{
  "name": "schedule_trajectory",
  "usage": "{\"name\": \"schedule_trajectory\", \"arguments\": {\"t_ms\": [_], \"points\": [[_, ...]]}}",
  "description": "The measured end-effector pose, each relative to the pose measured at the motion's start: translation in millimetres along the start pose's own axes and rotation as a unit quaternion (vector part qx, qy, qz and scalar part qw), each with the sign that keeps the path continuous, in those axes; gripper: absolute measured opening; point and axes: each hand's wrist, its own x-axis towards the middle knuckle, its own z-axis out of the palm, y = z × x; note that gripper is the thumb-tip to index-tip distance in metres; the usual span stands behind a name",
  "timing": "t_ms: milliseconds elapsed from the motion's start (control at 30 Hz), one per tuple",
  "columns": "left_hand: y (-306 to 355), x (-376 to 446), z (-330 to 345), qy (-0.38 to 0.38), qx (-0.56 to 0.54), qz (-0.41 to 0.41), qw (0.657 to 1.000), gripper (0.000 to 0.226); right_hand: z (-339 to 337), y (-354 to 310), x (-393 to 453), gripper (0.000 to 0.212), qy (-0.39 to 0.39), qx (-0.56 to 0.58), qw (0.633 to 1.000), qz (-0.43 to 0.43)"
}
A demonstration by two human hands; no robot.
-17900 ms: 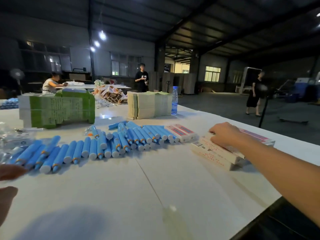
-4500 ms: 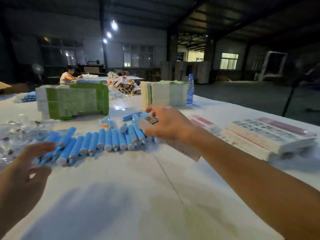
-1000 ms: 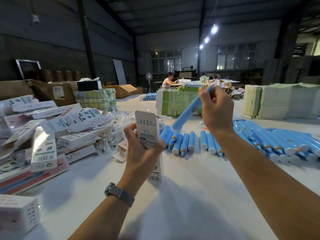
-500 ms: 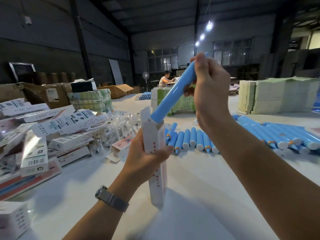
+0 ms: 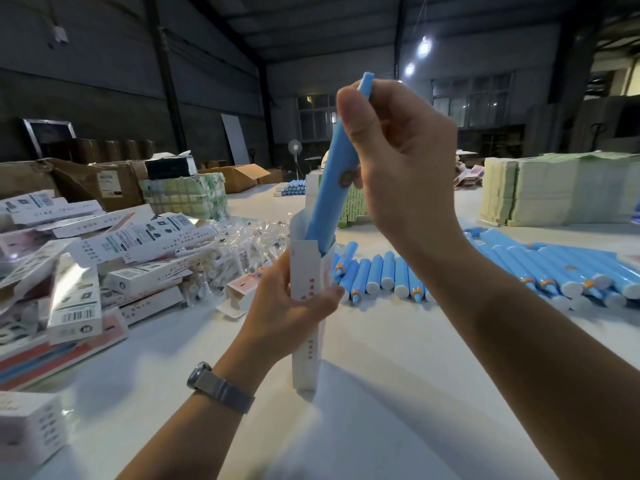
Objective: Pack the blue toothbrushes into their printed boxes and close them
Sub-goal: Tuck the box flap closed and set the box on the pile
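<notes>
My left hand (image 5: pixel 287 308) grips a tall white printed box (image 5: pixel 306 355) that stands upright on the white table (image 5: pixel 398 393), its top flaps open. My right hand (image 5: pixel 398 161) pinches the upper end of a blue toothbrush (image 5: pixel 336 188), which slants down with its lower end inside the box mouth. More blue toothbrushes (image 5: pixel 384 275) lie in a row on the table behind the box, and another group of blue toothbrushes (image 5: pixel 554 268) lies to the right.
A heap of printed boxes (image 5: pixel 104 258) and clear plastic packets (image 5: pixel 242 251) fills the left side. Stacks of flat greenish cartons (image 5: pixel 554 188) stand at the back right, brown cardboard boxes (image 5: pixel 86 181) at the back left. A small printed box stack (image 5: pixel 27 427) sits at the near left edge.
The toothbrush has stood up steeper and slid further into the box mouth. My right hand has come closer above the box. My left hand keeps its grip on the box.
</notes>
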Motion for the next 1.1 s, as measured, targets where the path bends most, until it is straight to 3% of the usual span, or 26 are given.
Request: {"name": "schedule_trajectory", "arguments": {"t_ms": [100,233,367,533,667,833,900,1000,1100], "points": [[3,0,-2,-0.015,-0.013,0.017,1.0,0.026,1,3,0,0.017,0.006,-0.002,1.0,-0.001],[0,-1,0,-0.012,-0.02,0.021,1.0,0.023,4,21,-7,0.02,-0.071,-0.146,0.987,-0.009],[-6,4,-6,0.02,0.0,-0.015,1.0,0.019,7,42,-19,0.036,-0.15,-0.176,0.972,0.045],[-9,8,-9,0.039,0.006,-0.031,0.999,0.017,8,54,-24,0.022,-0.181,-0.222,0.958,-0.008],[-16,12,-12,0.079,0.042,-0.02,0.996,0.01,13,68,-42,0.048,-0.304,-0.285,0.909,-0.026],[-35,21,-30,0.241,0.147,-0.045,0.958,0.023,11,97,-47,0.02,-0.178,-0.214,0.958,0.062],[-39,23,-37,0.282,0.141,-0.072,0.946,0.029,13,115,-54,0.019,-0.222,-0.26,0.932,0.123],[-43,24,-35,0.311,0.16,-0.062,0.935,0.036,27,145,-75,0.032,-0.379,-0.348,0.837,0.188],[-44,23,-32,0.308,0.172,-0.048,0.935,0.038,52,172,-89,0.041,-0.462,-0.405,0.764,0.197]]}}
